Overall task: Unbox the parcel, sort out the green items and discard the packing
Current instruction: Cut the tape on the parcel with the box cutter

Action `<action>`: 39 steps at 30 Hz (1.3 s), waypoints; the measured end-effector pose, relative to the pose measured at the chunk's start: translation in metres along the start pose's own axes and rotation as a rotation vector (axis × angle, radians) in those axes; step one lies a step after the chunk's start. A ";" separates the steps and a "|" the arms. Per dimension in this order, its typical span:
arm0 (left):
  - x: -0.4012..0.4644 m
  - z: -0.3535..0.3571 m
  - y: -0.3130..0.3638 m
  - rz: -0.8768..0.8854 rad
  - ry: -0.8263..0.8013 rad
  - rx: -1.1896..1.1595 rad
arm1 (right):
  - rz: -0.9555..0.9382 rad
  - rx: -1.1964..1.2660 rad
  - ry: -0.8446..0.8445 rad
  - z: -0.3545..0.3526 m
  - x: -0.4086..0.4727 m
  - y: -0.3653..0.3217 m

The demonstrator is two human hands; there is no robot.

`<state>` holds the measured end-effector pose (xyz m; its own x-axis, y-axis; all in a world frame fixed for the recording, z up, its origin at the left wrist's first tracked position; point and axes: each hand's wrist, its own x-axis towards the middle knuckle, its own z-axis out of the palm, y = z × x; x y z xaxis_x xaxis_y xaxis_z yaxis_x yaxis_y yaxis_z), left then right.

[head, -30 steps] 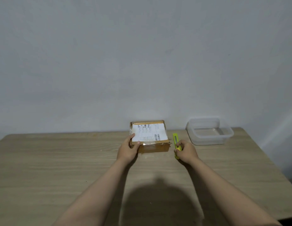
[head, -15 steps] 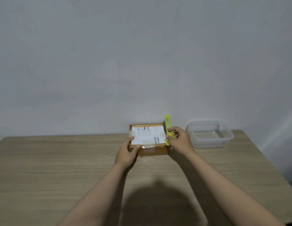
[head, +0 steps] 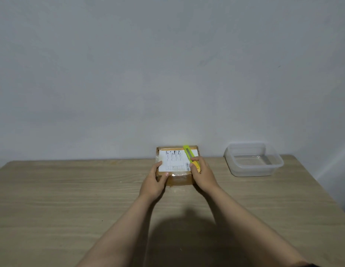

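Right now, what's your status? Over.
Left hand steadies the parcel. Right hand holds the yellow-green cutter on top. Parcel taped shut. Nothing blocking.

The surface (head: 71, 199) is a light wooden top with a fine grain that runs from left to right, and its far edge stands against a plain grey wall (head: 129, 74). Two things lie directly on it. A brown cardboard parcel (head: 179, 180) sits near the far edge, about in the middle, and it has a white printed label (head: 173, 160) on its top face. A clear plastic container (head: 253, 159) without a lid stands to the right of the parcel, apart from it, also close to the far edge. A dark shadow falls on the near part of the surface.
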<state>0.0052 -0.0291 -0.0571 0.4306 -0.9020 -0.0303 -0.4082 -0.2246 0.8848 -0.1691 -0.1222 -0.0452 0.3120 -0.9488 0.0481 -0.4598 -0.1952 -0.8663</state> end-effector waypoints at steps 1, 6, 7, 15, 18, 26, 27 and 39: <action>0.000 0.000 0.000 -0.004 -0.006 0.023 | -0.002 0.000 -0.003 0.000 0.000 0.001; 0.006 -0.003 0.010 -0.024 -0.090 0.154 | 0.028 -0.004 -0.017 -0.001 0.002 -0.003; 0.006 -0.004 0.013 -0.024 -0.092 0.167 | 0.039 -0.014 -0.020 -0.002 0.001 -0.005; -0.037 -0.026 0.032 -0.053 -0.019 0.067 | -0.043 0.012 0.064 -0.018 -0.054 -0.023; -0.073 -0.033 0.035 -0.027 -0.013 0.089 | -0.075 0.040 0.090 -0.025 -0.091 -0.027; -0.155 -0.035 0.022 -0.054 -0.040 0.157 | -0.089 0.031 0.057 -0.033 -0.168 -0.016; -0.161 -0.035 0.020 -0.063 -0.047 0.170 | -0.082 0.024 0.052 -0.033 -0.173 -0.015; -0.183 -0.035 0.016 -0.032 -0.121 0.375 | -0.022 -0.058 0.213 -0.036 -0.198 -0.012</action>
<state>-0.0521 0.1450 -0.0217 0.3591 -0.9243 -0.1294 -0.6715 -0.3522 0.6519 -0.2548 0.0592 -0.0265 0.1428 -0.9740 0.1758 -0.5042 -0.2244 -0.8339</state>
